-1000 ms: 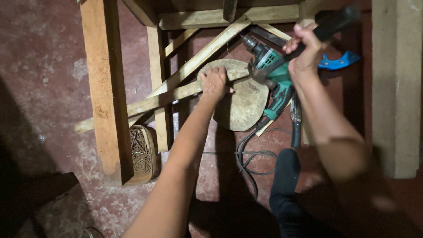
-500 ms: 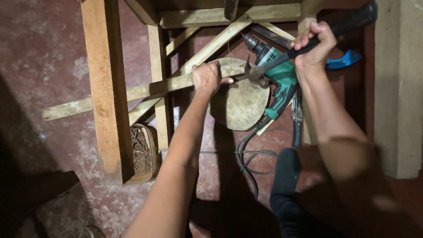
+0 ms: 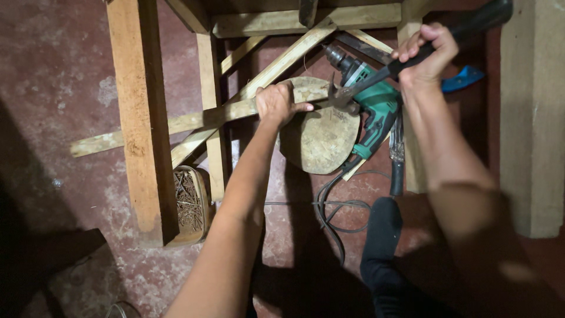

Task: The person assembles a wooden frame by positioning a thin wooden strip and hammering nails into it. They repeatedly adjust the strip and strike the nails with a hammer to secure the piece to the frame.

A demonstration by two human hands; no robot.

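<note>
The left hand [image 3: 276, 103] clamps a wooden strip [image 3: 194, 121] flat on the round wooden block [image 3: 321, 138], steadying it. The right hand [image 3: 426, 53] grips a hammer [image 3: 400, 65], head at the strip's end.

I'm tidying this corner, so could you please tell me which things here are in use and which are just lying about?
In use:
- left hand gripping the wooden slat
- right hand gripping the hammer, head at the slat's end
- round wooden block under the slat

Lying about:
- green electric drill
- container of nails
- blue tool
</note>
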